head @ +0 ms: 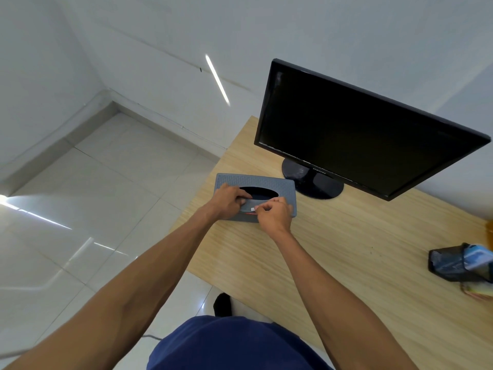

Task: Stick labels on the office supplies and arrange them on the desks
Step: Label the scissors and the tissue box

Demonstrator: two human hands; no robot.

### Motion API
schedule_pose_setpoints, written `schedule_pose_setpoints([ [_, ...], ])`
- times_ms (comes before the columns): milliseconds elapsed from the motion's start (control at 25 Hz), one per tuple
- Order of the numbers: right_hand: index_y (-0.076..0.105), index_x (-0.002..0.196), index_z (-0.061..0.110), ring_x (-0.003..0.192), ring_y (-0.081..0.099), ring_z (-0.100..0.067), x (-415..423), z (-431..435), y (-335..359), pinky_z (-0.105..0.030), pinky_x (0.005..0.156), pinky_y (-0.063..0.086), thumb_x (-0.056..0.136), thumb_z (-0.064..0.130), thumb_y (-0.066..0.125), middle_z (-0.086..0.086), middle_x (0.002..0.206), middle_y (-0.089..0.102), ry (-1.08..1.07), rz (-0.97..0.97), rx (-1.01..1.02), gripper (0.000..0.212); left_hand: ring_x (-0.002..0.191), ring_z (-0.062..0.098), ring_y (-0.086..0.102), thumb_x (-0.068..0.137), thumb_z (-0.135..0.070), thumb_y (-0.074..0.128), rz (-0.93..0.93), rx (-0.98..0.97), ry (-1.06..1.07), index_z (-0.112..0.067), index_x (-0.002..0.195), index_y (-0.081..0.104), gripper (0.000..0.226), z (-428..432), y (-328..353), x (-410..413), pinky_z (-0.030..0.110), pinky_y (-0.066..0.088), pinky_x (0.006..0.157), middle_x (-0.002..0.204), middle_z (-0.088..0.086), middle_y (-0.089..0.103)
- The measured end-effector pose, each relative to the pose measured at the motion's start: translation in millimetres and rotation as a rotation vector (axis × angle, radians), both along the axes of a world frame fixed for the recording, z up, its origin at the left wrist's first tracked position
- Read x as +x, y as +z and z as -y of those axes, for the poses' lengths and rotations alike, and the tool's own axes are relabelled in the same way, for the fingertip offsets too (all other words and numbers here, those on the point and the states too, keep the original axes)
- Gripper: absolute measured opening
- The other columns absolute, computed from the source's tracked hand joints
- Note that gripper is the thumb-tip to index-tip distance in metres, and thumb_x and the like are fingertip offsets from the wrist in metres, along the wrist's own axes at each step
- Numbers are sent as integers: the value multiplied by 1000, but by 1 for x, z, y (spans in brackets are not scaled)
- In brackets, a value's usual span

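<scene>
I see the gray tissue box point(282, 186) lying flat at the left end of the wooden desk point(346, 236), just beside the foot of the Samsung monitor point(360, 129). My left hand point(229, 200) holds its top, fingers curled beside the oval opening. My right hand point(274, 213) pinches a small white label point(253, 209) at the box's near edge.

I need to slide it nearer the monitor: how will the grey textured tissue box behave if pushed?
The grey textured tissue box lies low and flat on the wooden desk, so it should slide, not tip. No tissue shows in its oval slot, so it is probably light.
</scene>
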State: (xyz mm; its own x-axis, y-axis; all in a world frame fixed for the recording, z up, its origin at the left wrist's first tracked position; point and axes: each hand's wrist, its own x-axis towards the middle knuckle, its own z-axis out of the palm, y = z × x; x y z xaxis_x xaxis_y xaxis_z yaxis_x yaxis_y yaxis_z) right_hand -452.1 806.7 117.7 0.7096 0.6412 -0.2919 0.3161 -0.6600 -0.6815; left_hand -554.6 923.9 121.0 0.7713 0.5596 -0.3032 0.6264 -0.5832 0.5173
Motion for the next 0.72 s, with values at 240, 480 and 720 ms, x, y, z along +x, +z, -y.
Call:
schedule_pose_setpoints([
  [240, 71, 75, 15, 101, 33, -11, -7, -3, -2, -30, 91, 40, 87, 20, 68, 8, 104, 45, 3, 3, 15, 14, 117, 26, 42, 96, -26, 54, -12, -29, -23, -20, 131, 61, 35, -1, 0, -5, 41, 34, 102, 129, 3, 59],
  [480, 74, 77, 12, 99, 34, -10, -13, 0, -5, -23, 81, 36, 86, 16, 69, 7, 107, 47, -33, 39, 41, 11, 117, 26, 40, 93, -36, 60, -20, -24, -4, -23, 132, 59, 41, 0, -4, -5, 39, 33, 101, 129, 2, 58],
  [720, 74, 75, 13, 101, 36, -10, -12, 0, -5, -26, 84, 40, 85, 19, 72, 8, 106, 48, -33, 36, 56, 12, 119, 25, 39, 89, -44, 65, -40, 12, 15, -26, 132, 59, 47, 4, -4, -3, 39, 33, 100, 130, 1, 57],
])
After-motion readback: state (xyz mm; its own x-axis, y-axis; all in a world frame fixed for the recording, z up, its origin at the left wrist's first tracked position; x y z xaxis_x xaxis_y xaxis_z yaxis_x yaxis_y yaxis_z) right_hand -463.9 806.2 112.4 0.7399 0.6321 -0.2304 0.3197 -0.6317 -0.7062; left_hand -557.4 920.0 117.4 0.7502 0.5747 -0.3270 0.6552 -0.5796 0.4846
